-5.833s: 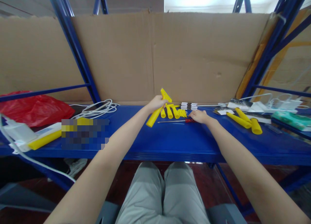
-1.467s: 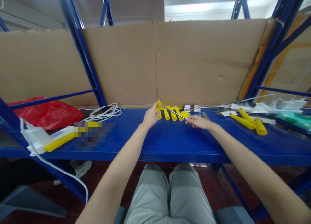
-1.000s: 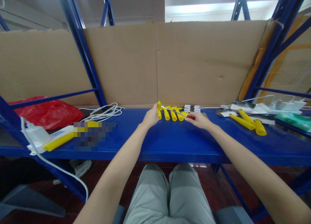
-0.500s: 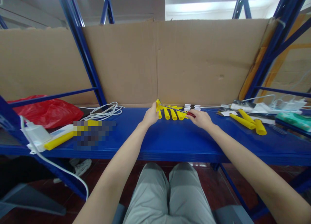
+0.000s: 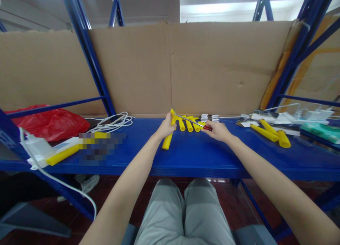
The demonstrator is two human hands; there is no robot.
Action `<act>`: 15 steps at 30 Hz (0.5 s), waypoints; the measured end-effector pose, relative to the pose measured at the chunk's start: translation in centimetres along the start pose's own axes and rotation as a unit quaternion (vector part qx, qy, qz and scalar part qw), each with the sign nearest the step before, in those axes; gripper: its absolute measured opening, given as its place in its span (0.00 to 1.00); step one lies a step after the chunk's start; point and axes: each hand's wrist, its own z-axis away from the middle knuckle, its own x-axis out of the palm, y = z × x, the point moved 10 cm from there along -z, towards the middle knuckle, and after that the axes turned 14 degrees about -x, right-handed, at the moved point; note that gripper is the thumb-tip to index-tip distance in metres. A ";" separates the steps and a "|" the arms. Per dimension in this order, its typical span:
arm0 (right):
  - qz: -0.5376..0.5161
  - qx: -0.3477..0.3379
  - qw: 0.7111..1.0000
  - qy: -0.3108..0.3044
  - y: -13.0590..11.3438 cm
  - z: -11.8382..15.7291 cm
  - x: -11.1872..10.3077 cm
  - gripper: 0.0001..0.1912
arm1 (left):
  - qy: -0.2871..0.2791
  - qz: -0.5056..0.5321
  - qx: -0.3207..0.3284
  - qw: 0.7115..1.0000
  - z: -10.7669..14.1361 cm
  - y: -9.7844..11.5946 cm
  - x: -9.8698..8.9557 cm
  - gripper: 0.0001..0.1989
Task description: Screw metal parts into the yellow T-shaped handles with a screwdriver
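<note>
My left hand (image 5: pixel 166 126) is closed around a long yellow tube (image 5: pixel 167 142), which leans with its lower end toward me. My right hand (image 5: pixel 219 131) grips the red handle of a screwdriver (image 5: pixel 189 120). Its thin metal shaft points left, and the tip is at the upper end of the tube by my left fingers; whether it touches cannot be made out. Between my hands, several more yellow tubes (image 5: pixel 189 126) lie side by side on the blue shelf (image 5: pixel 196 153). Behind them are small white-and-black pieces (image 5: pixel 209 118) in a stack.
A cardboard panel (image 5: pixel 212 68) stands along the back. At left are a red plastic bag (image 5: pixel 53 123), coiled white cable (image 5: pixel 117 123) and a power strip (image 5: pixel 57 147). More yellow tubes (image 5: pixel 284 139) and a green-and-white packet (image 5: pixel 320 132) lie at right.
The tube in my left hand now shows its lower part below the hand, tilted toward me. The screwdriver stays at its upper end, with my right hand shifted slightly.
</note>
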 end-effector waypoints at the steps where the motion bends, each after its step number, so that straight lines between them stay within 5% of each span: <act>1: 0.000 0.006 1.000 -0.010 0.1 0.0 0.2 0.10 | 0.006 -0.014 -0.015 1.000 0.1 0.0 0.0 0.28; 15: 0.015 0.011 0.995 -0.098 0.0 0.3 0.5 0.18 | 0.012 -0.102 -0.088 0.991 0.8 -0.5 0.3 0.23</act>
